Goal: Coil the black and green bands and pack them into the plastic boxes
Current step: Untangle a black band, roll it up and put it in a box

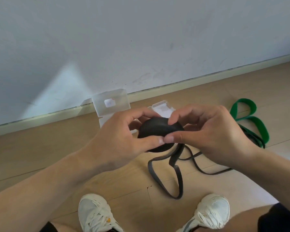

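Both hands hold a tight round coil of the black band [155,128] above the floor. My left hand [122,139] grips its left side, thumb on the front edge. My right hand [213,133] pinches its right side with thumb and forefinger. The loose tail of the black band [177,178] hangs down and loops on the floor between my feet. The green band [251,121] lies uncoiled in loops on the floor at the right. Two clear plastic boxes stand open by the wall: one [110,102] with its lid up, the other [162,108] partly hidden behind my hands.
A pale wall and baseboard [174,87] run behind the boxes. My two white shoes [95,213] [211,213] rest on the wooden floor at the bottom, either side of the black band's loop.
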`<state>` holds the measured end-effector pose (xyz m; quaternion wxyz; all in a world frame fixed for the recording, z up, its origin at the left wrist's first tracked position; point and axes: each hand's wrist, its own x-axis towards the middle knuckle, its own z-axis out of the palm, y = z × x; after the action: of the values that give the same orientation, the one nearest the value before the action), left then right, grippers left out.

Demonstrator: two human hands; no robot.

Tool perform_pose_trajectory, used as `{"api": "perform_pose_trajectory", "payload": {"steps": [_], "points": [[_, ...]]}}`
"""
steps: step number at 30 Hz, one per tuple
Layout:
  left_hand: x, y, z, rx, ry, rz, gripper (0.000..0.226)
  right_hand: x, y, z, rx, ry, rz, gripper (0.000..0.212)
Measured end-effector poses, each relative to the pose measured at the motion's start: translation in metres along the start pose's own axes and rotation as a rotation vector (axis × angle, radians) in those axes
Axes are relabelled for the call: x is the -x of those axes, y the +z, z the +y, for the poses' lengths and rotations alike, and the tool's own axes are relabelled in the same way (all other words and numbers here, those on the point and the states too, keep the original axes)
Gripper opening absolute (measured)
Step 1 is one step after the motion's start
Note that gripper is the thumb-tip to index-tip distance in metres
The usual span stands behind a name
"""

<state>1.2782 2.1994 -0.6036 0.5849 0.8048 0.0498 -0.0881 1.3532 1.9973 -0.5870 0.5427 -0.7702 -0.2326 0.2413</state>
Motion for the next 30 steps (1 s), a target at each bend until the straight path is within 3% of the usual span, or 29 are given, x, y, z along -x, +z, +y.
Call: {"api": "perform_pose_trajectory", "payload": {"steps": [2, 7, 11, 22, 27, 30], "points": [[0.001, 0.001, 0.002, -0.093, -0.011, -0.005, 0.035, 0.005, 0.002, -0.001, 0.069, -0.011, -0.007, 0.02], [0.0, -0.005, -0.001, -0.258, -0.019, -0.014, 0.016, 0.005, -0.006, -0.013, 0.346, 0.0, -0.025, 0.022], [0.002, -0.008, -0.007, -0.305, -0.033, 0.014, 0.018, 0.002, -0.015, -0.02, 0.424, 0.031, -0.006, 0.021], [0.011, 0.004, -0.009, 0.105, -0.007, 0.16, 0.035, 0.015, 0.003, -0.008, 0.154, 0.08, 0.095, 0.027], [0.011, 0.008, -0.006, 0.309, -0.046, 0.108, 0.029, 0.017, 0.009, -0.006, 0.093, 0.056, 0.135, 0.027], [0.01, 0.011, -0.004, 0.478, -0.093, 0.091, 0.039, 0.016, 0.009, -0.005, 0.026, 0.032, 0.104, 0.03]]}}
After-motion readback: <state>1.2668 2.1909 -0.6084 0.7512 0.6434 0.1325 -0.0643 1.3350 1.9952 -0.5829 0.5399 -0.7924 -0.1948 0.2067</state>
